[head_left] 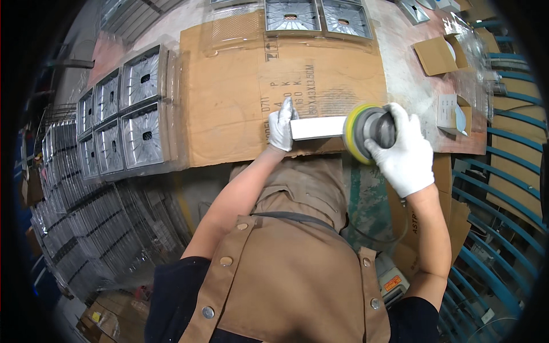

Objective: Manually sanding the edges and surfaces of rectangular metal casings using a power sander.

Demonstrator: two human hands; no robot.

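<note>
My left hand (281,127), in a white glove, grips the left end of a pale, box-edged metal piece (317,128) held at the near edge of the cardboard sheet. Its thumb points up, away from me. In my right hand (407,154), also gloved, is a round handheld sander (360,131) with a dark body and a yellow-green pad rim. The sander is tilted on its side, and its pad meets the right end of the metal piece. My fingers wrap over the top of the sander. The piece's underside is hidden.
A flattened cardboard sheet (229,86) covers the bench. Plastic trays with square silver metal parts stand at left (143,134) and at the far side (291,17). Open cartons (437,57) sit at right, beside blue curved bars (517,114). Stacked transparent trays (97,228) fill the lower left.
</note>
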